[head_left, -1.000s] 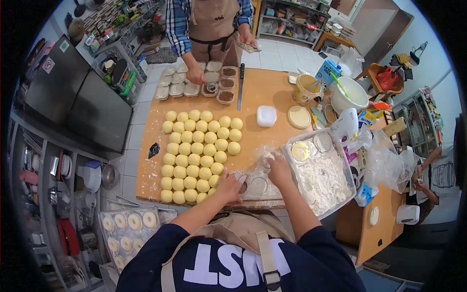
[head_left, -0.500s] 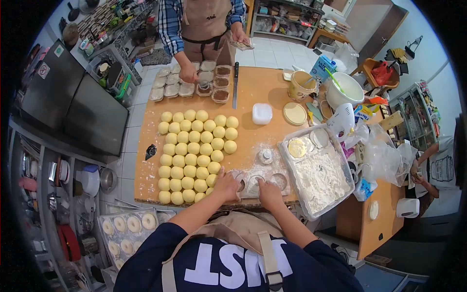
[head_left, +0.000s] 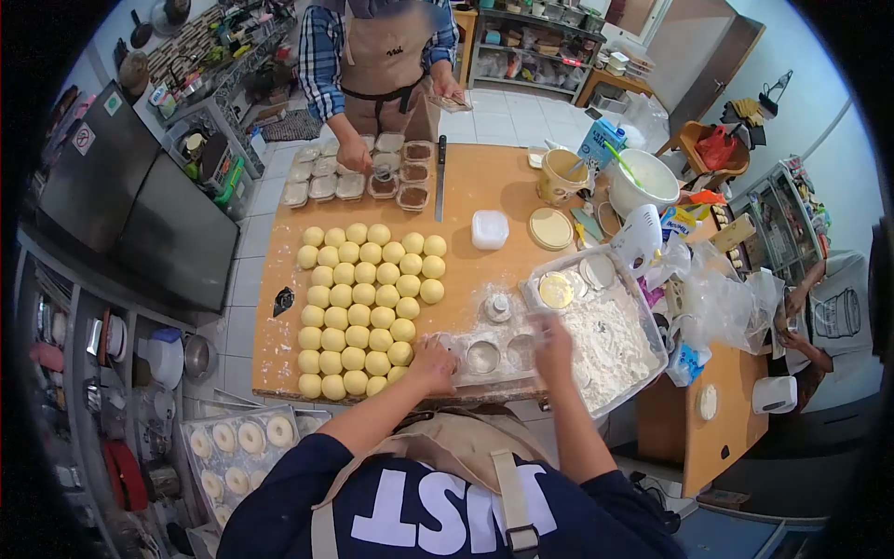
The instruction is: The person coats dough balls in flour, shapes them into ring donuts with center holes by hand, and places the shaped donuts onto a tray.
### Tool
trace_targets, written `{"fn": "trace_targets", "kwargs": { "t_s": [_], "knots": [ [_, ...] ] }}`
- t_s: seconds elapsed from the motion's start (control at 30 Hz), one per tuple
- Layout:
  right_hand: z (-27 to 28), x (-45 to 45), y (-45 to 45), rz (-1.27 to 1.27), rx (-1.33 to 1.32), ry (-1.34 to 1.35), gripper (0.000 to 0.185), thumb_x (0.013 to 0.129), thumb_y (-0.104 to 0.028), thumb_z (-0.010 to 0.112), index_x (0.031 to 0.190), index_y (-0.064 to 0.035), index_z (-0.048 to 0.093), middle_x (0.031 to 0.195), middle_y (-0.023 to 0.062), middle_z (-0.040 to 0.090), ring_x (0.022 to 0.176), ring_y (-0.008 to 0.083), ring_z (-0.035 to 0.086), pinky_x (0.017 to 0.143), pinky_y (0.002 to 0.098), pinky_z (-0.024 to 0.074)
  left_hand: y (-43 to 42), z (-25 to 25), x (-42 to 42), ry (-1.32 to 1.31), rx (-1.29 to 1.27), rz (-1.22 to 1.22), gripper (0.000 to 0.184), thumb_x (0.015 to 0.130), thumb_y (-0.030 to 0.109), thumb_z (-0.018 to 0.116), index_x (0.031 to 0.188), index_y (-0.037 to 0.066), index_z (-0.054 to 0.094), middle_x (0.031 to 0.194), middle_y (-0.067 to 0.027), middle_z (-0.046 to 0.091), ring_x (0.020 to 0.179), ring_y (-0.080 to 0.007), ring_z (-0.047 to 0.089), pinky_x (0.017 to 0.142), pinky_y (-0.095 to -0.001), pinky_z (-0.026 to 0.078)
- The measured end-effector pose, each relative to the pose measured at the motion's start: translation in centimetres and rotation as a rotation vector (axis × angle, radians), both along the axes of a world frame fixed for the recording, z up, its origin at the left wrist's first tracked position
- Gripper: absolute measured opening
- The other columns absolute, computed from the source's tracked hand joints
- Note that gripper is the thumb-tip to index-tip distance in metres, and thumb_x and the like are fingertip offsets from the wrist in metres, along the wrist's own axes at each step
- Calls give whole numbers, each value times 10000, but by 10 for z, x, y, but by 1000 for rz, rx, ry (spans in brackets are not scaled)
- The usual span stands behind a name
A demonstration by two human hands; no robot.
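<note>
A floured mold with round hollows [head_left: 503,376] lies near the table's front edge. My left hand [head_left: 434,365] grips its left end, fingers curled over it. My right hand [head_left: 553,350] is smeared by motion above the mold's right end, beside a flour tray [head_left: 663,354]; whether it holds anything cannot be seen. Just behind the mold stands a small round tool with a knob [head_left: 498,307], amid scattered flour. Rows of pale yellow dough balls [head_left: 358,315] cover the table left of the mold. Inside the flour tray are a yellowish disc [head_left: 556,290] and pale round pieces [head_left: 597,272].
Across the table a co-worker's hand [head_left: 354,154] is at small brown-filled containers [head_left: 413,197], near a knife [head_left: 440,177]. A white tub [head_left: 490,229], a round lid [head_left: 551,228] and a mixing bowl [head_left: 644,186] stand beyond. Ring-shaped dough [head_left: 251,435] lies on trays at lower left.
My right hand has lifted off the mold's middle hollow and moved right toward the flour tray. My left hand stays at the mold's left end. The camera view has shifted slightly.
</note>
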State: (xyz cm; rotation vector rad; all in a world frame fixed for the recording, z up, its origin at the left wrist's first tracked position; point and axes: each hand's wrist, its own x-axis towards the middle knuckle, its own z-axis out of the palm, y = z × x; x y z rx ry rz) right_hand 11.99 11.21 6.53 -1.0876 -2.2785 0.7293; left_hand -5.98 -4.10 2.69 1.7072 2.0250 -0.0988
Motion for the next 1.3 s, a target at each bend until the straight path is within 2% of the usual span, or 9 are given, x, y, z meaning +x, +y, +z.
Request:
{"fn": "trace_targets", "kwargs": {
  "t_s": [0.13,0.3,0.67,0.83,0.93,1.03,1.1,1.23,1.3],
  "knots": [
    [5,14,22,-355,-296,656,209,785,-3,568,988,-5,616,927,121,651,821,180,602,745,318,479,-18,44,-9,-143,183,109,767,544,401,811,1170,38,555,1231,-211,500,1197,-354,441,1045,-471,321],
    [-37,3,-8,145,-182,-386,283,786,-52,555,1063,-28,607,1058,214,618,996,382,581,828,426,470,-50,63,-39,-157,220,347,1012,538,453,820,1327,-10,387,1359,-250,374,1275,-381,342,1089,-397,282],
    [-81,-44,-29,351,-48,-584,241,703,-15,606,941,-5,573,992,207,590,966,382,579,835,438,481,-83,70,-44,-41,195,500,1025,549,403,822,1349,-11,331,1355,-255,376,1278,-390,340,1086,-425,274],
    [-80,-30,-15,351,-229,-502,247,666,-8,608,911,-3,578,928,220,620,915,390,594,777,433,484,-77,62,-38,33,107,409,1057,557,447,798,1368,-12,301,1343,-272,369,1276,-403,333,1078,-423,283],
    [-41,0,-3,257,-274,-375,253,640,-7,627,888,3,579,856,222,629,854,380,609,743,411,482,-72,42,-33,145,173,337,850,553,484,796,1213,22,528,1272,-234,476,1216,-376,419,1030,-429,344],
    [-17,48,21,226,-204,-98,224,635,-18,650,840,2,564,760,196,603,722,323,588,673,377,465,-50,61,-23,2,34,212,736,568,489,785,1139,57,615,1202,-208,551,1166,-378,466,1007,-437,367],
    [8,60,35,73,-211,-180,201,629,-1,657,789,-3,535,678,125,555,629,226,516,598,352,432,-38,23,-14,151,-51,105,642,587,475,774,1082,82,659,1166,-178,589,1131,-371,498,994,-472,372],
    [31,56,41,8,-431,83,235,612,-16,709,765,-30,532,671,19,525,622,118,471,552,307,404,-20,36,12,87,-202,21,496,638,427,748,984,76,694,1197,-188,571,1192,-368,463,1031,-543,308],
    [3,51,46,26,-402,10,282,659,-84,712,889,18,585,750,93,605,685,174,559,624,324,456,-16,9,15,107,-142,-13,549,646,414,747,1072,78,658,1220,-201,553,1231,-370,430,1048,-548,286]
  ]
}}
